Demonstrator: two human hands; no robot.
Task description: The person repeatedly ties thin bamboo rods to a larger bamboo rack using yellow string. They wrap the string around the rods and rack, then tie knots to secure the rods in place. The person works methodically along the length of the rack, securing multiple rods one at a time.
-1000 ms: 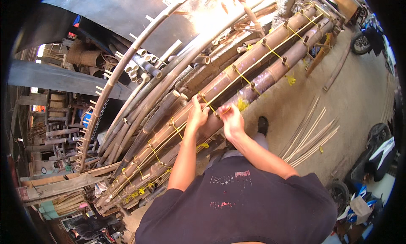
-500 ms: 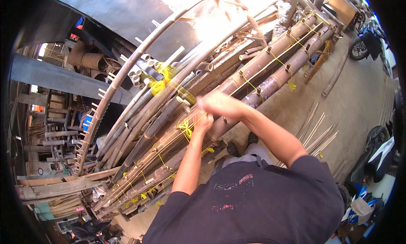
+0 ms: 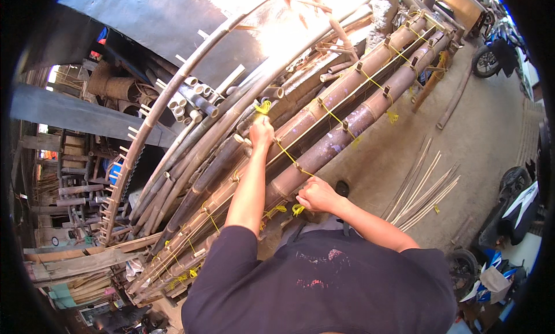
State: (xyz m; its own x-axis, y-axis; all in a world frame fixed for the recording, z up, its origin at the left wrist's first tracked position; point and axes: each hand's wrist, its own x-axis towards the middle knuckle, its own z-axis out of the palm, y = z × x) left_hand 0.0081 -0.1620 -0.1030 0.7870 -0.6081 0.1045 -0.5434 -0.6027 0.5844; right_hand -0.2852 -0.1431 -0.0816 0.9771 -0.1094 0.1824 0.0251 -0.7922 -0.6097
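Observation:
Two long, thick bamboo poles lie side by side, the far one [image 3: 317, 115] and the near one [image 3: 370, 109]. Short dark pegs stick out of both, with yellow cord [image 3: 285, 151] strung across between them. My left hand [image 3: 262, 133] is closed on yellow cord just beyond the far pole, and a loose yellow tuft shows above the fist. On the near pole's close side, my right hand [image 3: 318, 195] makes a fist on the cord's other part. A yellow end hangs out beside that fist. Exactly how the fingers grip the cord is hidden.
Stacked bamboo poles [image 3: 211, 138] lie beyond, under a curved pole [image 3: 151, 108] with small pegs. Thin bamboo strips [image 3: 425, 189] lie on the floor at right. Motorcycles [image 3: 509, 53] stand along the right side. A rough post [image 3: 383, 13] rises at the back.
My hands were together over the far pole and have separated. The left moved away and slightly left; the right came nearer and to the right. The cord now runs between them over the poles.

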